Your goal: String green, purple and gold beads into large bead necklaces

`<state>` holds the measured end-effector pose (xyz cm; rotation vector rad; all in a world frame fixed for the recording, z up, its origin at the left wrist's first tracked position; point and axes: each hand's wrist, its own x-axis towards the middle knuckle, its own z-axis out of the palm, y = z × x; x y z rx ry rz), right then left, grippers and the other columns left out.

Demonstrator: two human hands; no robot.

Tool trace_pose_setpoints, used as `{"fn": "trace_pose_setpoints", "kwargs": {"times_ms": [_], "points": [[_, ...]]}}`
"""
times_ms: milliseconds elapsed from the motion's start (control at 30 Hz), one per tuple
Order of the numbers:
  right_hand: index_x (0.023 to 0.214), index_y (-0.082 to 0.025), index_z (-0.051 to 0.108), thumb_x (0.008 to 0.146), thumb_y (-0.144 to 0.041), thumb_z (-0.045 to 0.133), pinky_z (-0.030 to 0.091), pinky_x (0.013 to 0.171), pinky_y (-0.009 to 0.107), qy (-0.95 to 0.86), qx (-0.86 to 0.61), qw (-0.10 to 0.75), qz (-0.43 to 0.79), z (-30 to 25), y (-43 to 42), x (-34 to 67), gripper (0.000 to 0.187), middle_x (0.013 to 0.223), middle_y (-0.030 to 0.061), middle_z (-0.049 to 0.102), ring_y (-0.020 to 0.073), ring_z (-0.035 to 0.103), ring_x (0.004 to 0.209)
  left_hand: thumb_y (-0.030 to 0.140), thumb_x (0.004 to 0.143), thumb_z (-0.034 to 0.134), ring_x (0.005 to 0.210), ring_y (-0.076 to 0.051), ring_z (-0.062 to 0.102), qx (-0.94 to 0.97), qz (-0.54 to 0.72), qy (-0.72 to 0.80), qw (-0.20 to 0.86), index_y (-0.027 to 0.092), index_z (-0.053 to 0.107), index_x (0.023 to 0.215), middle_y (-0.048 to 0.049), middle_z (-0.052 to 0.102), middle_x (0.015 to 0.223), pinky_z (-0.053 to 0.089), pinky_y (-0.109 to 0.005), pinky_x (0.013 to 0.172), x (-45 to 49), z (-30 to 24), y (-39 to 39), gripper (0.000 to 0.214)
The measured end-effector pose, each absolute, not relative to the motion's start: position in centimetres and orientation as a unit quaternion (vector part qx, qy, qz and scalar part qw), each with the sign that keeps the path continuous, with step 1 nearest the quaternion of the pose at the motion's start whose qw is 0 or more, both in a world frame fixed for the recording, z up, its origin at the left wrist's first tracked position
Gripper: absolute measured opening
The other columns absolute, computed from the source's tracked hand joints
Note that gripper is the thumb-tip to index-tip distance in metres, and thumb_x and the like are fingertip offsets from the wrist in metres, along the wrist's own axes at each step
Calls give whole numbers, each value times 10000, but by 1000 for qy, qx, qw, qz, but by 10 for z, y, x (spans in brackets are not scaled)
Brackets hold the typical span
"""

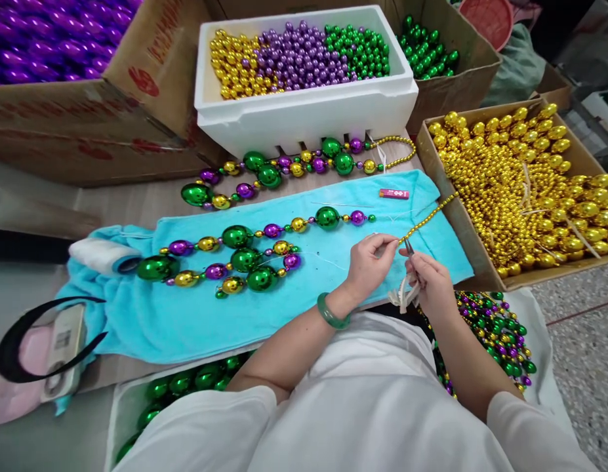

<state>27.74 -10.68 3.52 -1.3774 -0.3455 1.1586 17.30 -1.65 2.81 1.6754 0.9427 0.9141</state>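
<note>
My left hand [370,265] is closed in a pinch on the end of a strand of small gold beads [426,221]. That strand runs up right to the edge of the gold bead box. My right hand [434,282] grips small scissors [408,246], metal tips up at the strand's end, whitish strips hanging from the handle. Under both hands spreads a turquoise towel [294,314]. On it, left of my hands, lies a string of green, purple and gold beads [237,237], doubled back, with thin clear thread at its ends.
A finished-looking bead necklace [269,176] lies behind the towel, before a white foam box [304,118] of sorted beads. A carton of gold beads [505,283] stands right. A thread spool [101,255] and a small pink-red tube [393,194] rest on the towel. Cartons flank the back.
</note>
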Motion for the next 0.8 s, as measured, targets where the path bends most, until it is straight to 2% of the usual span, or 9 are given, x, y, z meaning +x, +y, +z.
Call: {"fn": "trace_pose_setpoints", "kwargs": {"times_ms": [167, 367, 433, 533, 600, 667, 733, 800], "points": [[900, -156, 710, 618, -393, 755, 282, 419, 231, -93, -573, 604, 545, 30, -106, 279, 371, 614, -30, 507, 65, 374, 456, 261, 837, 596, 747, -153, 623, 702, 367, 378, 479, 206, 730, 823, -38, 709, 784, 475, -280, 725, 172, 26, -17, 145], [862, -151, 717, 629, -433, 762, 251, 398, 227, -71, -587, 608, 530, 29, -110, 278, 368, 565, -41, 469, 64, 358, 433, 243, 824, 606, 752, -162, 621, 715, 346, 367, 484, 219, 732, 793, -36, 715, 770, 477, -297, 751, 172, 25, -20, 132], [893, -156, 718, 659, -451, 740, 281, 414, 232, -91, -619, 612, 483, 24, -114, 284, 377, 583, -35, 496, 74, 380, 445, 265, 813, 621, 749, -159, 624, 696, 351, 376, 501, 213, 736, 792, -37, 714, 781, 477, -285, 735, 171, 23, -18, 127], [950, -151, 712, 702, -454, 700, 426, 549, 273, -169, -713, 597, 326, 10, -120, 304, 392, 747, 29, 631, 140, 535, 604, 307, 795, 641, 721, -150, 622, 651, 364, 400, 532, 193, 737, 797, -39, 706, 775, 475, -263, 689, 165, 20, -12, 149], [1005, -137, 704, 735, -453, 663, 482, 711, 337, -239, -782, 538, 205, 2, -120, 323, 417, 908, 91, 680, 204, 607, 775, 332, 784, 650, 688, -138, 615, 620, 376, 418, 547, 183, 733, 806, -33, 696, 756, 474, -253, 663, 160, 19, -6, 172], [1102, -132, 678, 779, -446, 617, 473, 806, 385, -298, -840, 435, 128, 0, -114, 342, 454, 991, 127, 686, 248, 624, 867, 347, 775, 657, 660, -126, 606, 596, 390, 427, 556, 178, 727, 814, -23, 683, 731, 474, -244, 647, 154, 19, -1, 187], [1170, -141, 649, 823, -414, 575, 461, 806, 402, -342, -884, 302, 102, 4, -103, 355, 447, 1026, 146, 680, 276, 624, 895, 351, 771, 658, 648, -118, 600, 583, 403, 429, 560, 174, 722, 818, -16, 669, 706, 474, -237, 638, 150, 21, 4, 194], [1152, -135, 651, 851, -358, 544, 447, 762, 396, -370, -908, 169, 96, 11, -88, 362, 390, 1040, 171, 664, 299, 613, 909, 347, 768, 661, 647, -113, 597, 579, 412, 426, 560, 169, 719, 824, -15, 664, 702, 478, -234, 635, 146, 24, 6, 195]]}}
